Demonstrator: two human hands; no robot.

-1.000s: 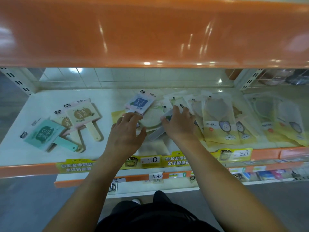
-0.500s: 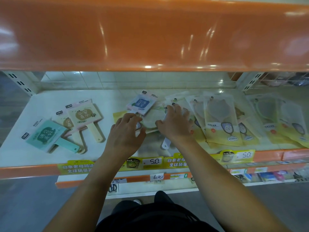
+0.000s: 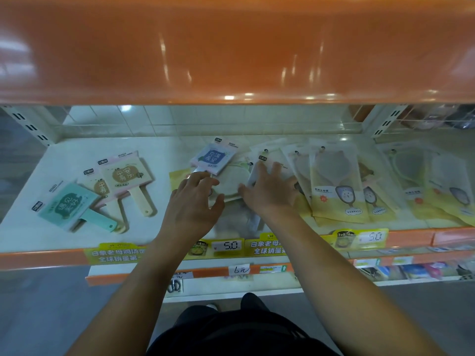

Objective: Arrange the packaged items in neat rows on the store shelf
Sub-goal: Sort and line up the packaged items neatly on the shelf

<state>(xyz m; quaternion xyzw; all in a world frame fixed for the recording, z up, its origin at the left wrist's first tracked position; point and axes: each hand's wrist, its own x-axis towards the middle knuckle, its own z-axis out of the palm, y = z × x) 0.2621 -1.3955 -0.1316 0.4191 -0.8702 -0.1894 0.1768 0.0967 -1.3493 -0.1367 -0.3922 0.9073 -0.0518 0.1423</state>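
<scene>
A white store shelf (image 3: 84, 155) with an orange front edge is seen from above, under a glossy orange shelf (image 3: 231, 47). On the far left lies a teal square hand mirror in clear packaging (image 3: 69, 205), tilted, handle toward the front. Just beside it, partly overlapping, are a small cream packaged mirror (image 3: 100, 187) and a larger cream square mirror with a pale handle (image 3: 127, 177).

In the middle, the left hand (image 3: 191, 204) hovers low with fingers spread and slightly bent, fingertips touching a round pale packaged item (image 3: 232, 181). Behind it a pink-edged pack with a blue label (image 3: 213, 158) lies tilted on the pile. The right hand (image 3: 270, 191) rests flat, fingers spread, pressing on a clear pack (image 3: 267, 156) in the loose central heap; whether it grips anything I cannot tell.

To the right, yellow-and-clear pouches with a mirror picture (image 3: 334, 181) overlap like fanned cards. Further right are more clear pouches holding pale green hoops (image 3: 411, 170).

Yellow price tags reading 5.0 (image 3: 227, 245) line the front edge.
</scene>
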